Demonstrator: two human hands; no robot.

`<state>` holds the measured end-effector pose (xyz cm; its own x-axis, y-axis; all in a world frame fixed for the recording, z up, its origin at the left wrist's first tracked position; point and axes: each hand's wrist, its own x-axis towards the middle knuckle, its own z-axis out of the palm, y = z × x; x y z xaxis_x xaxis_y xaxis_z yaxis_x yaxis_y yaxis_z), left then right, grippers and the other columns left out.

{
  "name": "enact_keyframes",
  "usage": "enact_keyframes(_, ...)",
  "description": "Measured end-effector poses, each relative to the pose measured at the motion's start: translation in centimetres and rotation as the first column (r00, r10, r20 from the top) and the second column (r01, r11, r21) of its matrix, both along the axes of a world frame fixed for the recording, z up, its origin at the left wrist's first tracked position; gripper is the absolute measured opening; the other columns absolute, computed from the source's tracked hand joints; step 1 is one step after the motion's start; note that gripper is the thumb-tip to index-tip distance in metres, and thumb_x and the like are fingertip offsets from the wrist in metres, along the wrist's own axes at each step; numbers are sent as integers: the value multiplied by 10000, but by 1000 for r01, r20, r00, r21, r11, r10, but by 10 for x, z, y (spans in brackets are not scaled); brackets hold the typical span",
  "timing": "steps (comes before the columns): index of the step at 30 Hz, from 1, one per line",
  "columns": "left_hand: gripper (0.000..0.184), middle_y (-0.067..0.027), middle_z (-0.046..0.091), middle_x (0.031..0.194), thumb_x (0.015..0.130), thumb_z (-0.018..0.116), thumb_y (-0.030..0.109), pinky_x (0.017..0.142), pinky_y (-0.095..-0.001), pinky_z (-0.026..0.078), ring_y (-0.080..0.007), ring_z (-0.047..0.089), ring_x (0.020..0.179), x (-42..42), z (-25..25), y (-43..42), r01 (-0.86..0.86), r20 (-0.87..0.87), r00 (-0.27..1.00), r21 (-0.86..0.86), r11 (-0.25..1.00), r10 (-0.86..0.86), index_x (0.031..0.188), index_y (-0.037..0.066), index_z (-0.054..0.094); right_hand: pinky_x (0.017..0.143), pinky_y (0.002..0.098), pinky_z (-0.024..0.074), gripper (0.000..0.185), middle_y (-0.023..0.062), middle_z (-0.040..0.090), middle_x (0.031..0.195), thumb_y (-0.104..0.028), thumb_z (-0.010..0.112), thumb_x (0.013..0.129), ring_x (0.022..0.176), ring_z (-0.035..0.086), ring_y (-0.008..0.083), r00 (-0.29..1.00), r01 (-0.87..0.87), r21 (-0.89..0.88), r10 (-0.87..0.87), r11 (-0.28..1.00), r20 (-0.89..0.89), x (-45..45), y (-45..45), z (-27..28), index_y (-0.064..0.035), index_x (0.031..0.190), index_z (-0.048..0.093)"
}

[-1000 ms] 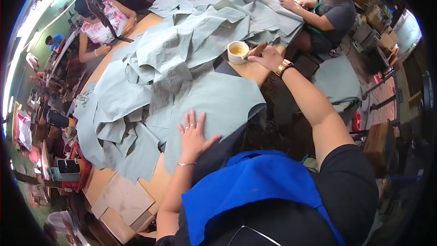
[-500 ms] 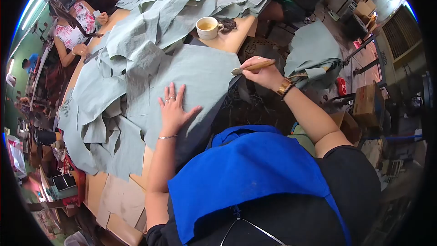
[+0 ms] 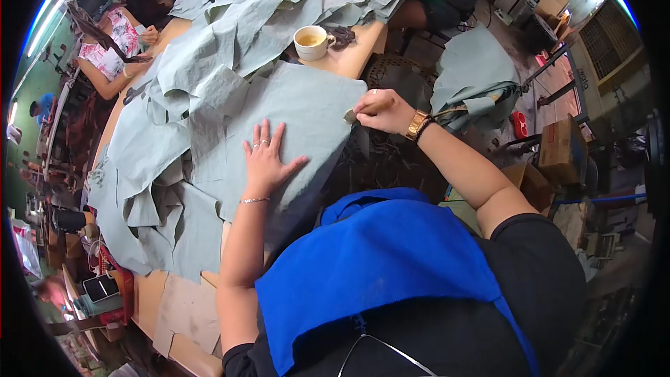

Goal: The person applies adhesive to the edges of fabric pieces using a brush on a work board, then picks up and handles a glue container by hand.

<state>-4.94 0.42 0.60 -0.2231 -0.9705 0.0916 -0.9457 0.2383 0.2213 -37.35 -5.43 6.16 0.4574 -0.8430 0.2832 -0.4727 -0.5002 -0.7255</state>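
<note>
My left hand [image 3: 269,160] lies flat on a pale grey-green sheet [image 3: 307,91] of soft material, fingers spread. In my right hand [image 3: 384,112] is a wooden-handled tool with a short, pale, rounded tip [image 3: 350,116]. That tip meets the sheet at its right edge; my fingers hide most of the handle. Beyond the sheet a white mug [image 3: 311,42] holds something yellowish. Crumpled grey-green pieces [image 3: 209,49] are heaped left of my left hand and further back.
Two other people sit at the table [image 3: 349,60], one at far left, one at far right. More grey-green material [image 3: 474,66] is draped to my right. Cardboard boxes [image 3: 562,150] stand beyond it. Flat tan board [image 3: 188,307] lies at the near left corner.
My right hand has shifted left and slightly down, and the tool has turned so its handle is mostly hidden. My left hand stays spread on the sheet. The view has shifted slightly.
</note>
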Motion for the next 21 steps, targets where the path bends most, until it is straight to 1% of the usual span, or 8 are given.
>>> enact_keyframes(5, 980, -174, 252, 1591, 724, 617, 767, 1119, -652, 174, -372, 210, 1473, 5, 0, -22, 71, 11, 997, -11, 997, -71, 1485, 187, 406, 719, 313, 553, 122, 126, 692, 800, -131, 712, 722, 752, 682, 226, 924, 111, -42, -119, 993, -363, -41, -9, 30, -28, 786, 697)
enact_keyframes(7, 941, -177, 291, 1570, 736, 609, 761, 1110, -651, 196, -373, 245, 1457, 4, -1, -24, 81, -6, 997, -56, 995, -82, 1456, 178, 441, 720, 315, 544, 117, 120, 691, 826, -101, 712, 733, 763, 673, 218, 997, -38, -75, 42, 996, 58, -24, -7, 18, -28, 825, 709)
enact_keyframes(9, 885, -174, 328, 1548, 763, 595, 747, 1099, -648, 223, -368, 276, 1442, 2, -1, -23, 54, -49, 997, -109, 993, -59, 1424, 171, 471, 717, 315, 535, 125, 115, 690, 851, -85, 712, 746, 770, 664, 209, 967, -192, 73, 176, 979, 186, -3, 0, 2, -35, 860, 717)
enact_keyframes(12, 858, -159, 309, 1557, 790, 587, 730, 1079, -697, 208, -360, 244, 1457, -10, 16, 21, -139, 118, 985, 84, 987, 129, 1435, 182, 451, 713, 324, 536, 108, 101, 688, 805, -85, 711, 713, 746, 661, 218, 988, -154, 14, 153, 988, 35, -17, -7, 4, -53, 815, 723)
enact_keyframes(15, 881, -166, 281, 1573, 787, 587, 734, 1079, -712, 179, -367, 217, 1469, -7, 10, 44, -143, 41, 989, 33, 989, 142, 1471, 205, 419, 704, 325, 535, 96, 93, 678, 774, -93, 707, 707, 743, 659, 230, 976, -27, -21, 22, 999, -218, -41, -13, 20, -51, 792, 718)
enact_keyframes(17, 900, -165, 232, 1596, 784, 592, 732, 1087, -704, 168, -373, 200, 1476, -1, 7, 31, -91, 32, 995, 45, 995, 89, 1499, 225, 386, 697, 322, 531, 93, 99, 673, 788, -101, 695, 736, 750, 656, 228, 990, -103, -49, 108, 993, 95, -18, -5, 18, -49, 810, 716)
enact_keyframes(19, 911, -166, 217, 1602, 780, 597, 730, 1087, -704, 168, -371, 200, 1476, 5, 4, 12, -22, 24, 999, 16, 1000, 22, 1505, 226, 375, 694, 316, 527, 99, 103, 670, 802, -98, 681, 758, 756, 651, 213, 964, -211, 70, 196, 975, 182, 13, 10, 14, -49, 834, 720)
enact_keyframes(21, 860, -158, 344, 1530, 760, 612, 734, 1110, -653, 191, -354, 269, 1442, 10, 3, 2, -13, -51, 999, -58, 998, 10, 1400, 172, 487, 684, 318, 529, 95, 101, 671, 793, -103, 694, 742, 736, 652, 216, 973, -229, -35, 231, 973, 31, 16, 7, 5, -49, 817, 712)
